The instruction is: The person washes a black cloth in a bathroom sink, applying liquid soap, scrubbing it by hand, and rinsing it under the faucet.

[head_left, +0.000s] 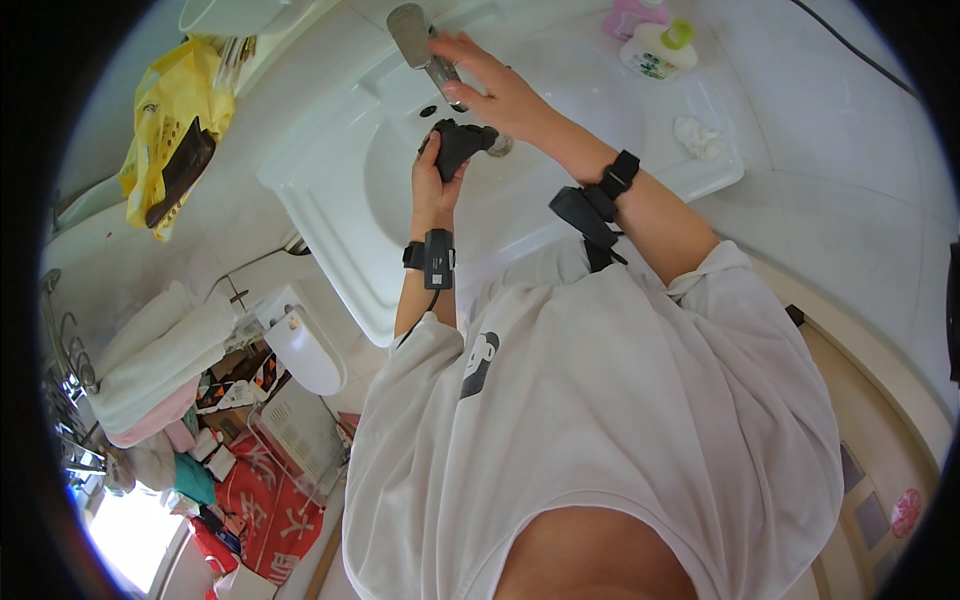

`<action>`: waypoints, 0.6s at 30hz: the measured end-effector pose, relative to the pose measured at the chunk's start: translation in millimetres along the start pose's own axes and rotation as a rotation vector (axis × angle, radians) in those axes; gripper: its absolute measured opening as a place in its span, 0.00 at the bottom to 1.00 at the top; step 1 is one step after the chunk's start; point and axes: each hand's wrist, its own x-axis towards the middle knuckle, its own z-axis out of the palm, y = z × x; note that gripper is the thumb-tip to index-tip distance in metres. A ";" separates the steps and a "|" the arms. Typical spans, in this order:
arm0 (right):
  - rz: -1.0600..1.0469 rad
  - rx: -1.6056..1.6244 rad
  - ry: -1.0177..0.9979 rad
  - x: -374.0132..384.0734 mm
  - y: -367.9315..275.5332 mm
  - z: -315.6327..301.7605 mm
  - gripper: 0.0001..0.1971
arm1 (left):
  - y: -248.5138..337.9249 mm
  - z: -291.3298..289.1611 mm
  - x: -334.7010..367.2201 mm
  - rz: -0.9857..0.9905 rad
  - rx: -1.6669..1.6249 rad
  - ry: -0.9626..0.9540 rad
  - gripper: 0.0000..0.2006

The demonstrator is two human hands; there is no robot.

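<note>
Hand, left (433, 185): fingers closed around dark cloth (460, 150), crumpled above the palm.
Hand, right (508, 100): open, empty, fingers spread beside the faucet (410, 36) (contact unclear).
Sink (330, 205): beneath both hands.
Pump bottle (657, 54): beyond the right hand, rightward.

Wall (840, 215): pale tiles with faint joints, to your right.
Window (130, 535): at your lower left — glaring white, washed out.
Towel rack (75, 365): metal, at your far left — pale towels (165, 345) just beside it.
Panel (830, 400): cream-edged, on your right, with greyish squares.
</note>
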 end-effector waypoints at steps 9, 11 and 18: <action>0.877 1.047 -0.568 -78.2 22.5 18.4 0.28 | -6.9 21.3 -21.4 0.188 0.957 -0.231 0.13; 0.858 1.023 -0.665 -81.2 34.5 23.0 0.17 | -17.6 12.3 -11.0 0.508 1.182 -0.319 0.13; 0.744 0.456 -0.840 -78.5 49.1 35.7 0.07 | -26.6 22.3 -9.3 0.682 1.321 -0.346 0.09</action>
